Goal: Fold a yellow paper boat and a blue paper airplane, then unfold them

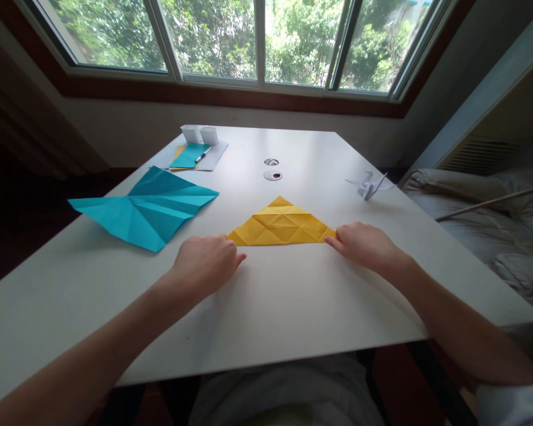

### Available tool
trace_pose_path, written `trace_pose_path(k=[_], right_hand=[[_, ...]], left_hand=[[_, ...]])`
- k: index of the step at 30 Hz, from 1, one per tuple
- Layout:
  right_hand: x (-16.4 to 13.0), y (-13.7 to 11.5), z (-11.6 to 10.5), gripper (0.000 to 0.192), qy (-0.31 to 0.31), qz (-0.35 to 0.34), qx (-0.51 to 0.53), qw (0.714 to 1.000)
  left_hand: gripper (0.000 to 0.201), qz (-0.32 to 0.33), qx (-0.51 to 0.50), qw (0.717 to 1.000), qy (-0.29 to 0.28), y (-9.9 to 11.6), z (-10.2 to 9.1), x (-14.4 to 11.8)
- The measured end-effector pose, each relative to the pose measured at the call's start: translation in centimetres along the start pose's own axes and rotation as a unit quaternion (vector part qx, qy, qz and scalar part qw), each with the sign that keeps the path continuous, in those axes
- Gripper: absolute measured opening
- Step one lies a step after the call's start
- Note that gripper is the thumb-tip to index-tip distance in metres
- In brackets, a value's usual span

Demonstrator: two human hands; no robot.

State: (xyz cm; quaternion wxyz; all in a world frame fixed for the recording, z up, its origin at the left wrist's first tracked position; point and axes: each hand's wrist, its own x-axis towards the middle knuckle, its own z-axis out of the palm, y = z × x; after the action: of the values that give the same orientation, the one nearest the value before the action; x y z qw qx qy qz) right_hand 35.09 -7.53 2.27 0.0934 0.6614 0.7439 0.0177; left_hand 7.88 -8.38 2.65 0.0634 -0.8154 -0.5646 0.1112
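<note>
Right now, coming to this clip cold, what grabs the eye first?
The creased yellow paper triangle lies flat mid-table, with the left hand at its left corner and the right hand touching its right corner. To the left, a large crumpled teal paper sheet spreads near the white table edge. A small white folded paper crane sits far right.

The one camera sits on my head, looking forward and down across the tabletop (293, 307) toward the window (257, 41).
</note>
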Motion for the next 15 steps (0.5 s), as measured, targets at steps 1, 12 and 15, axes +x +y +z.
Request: trace_pose_path(k=[1, 12, 15], right_hand=[[0.2, 0.1, 0.1, 0.041, 0.010, 0.000, 0.008, 1.000], [4.6, 2.2, 3.4, 0.062, 0.087, -0.118, 0.185, 0.972], [4.9, 2.4, 3.6, 0.057, 0.091, -0.132, 0.225, 0.961]], left_hand=[[0.041, -0.001, -0.003, 1.000, 0.008, -0.1, 0.1, 0.0], [0.050, -0.027, -0.119, 0.986, 0.113, -1.9, 2.5, 2.9], [0.054, -0.009, -0.187, 0.977, 0.105, -2.6, 3.2, 3.7]])
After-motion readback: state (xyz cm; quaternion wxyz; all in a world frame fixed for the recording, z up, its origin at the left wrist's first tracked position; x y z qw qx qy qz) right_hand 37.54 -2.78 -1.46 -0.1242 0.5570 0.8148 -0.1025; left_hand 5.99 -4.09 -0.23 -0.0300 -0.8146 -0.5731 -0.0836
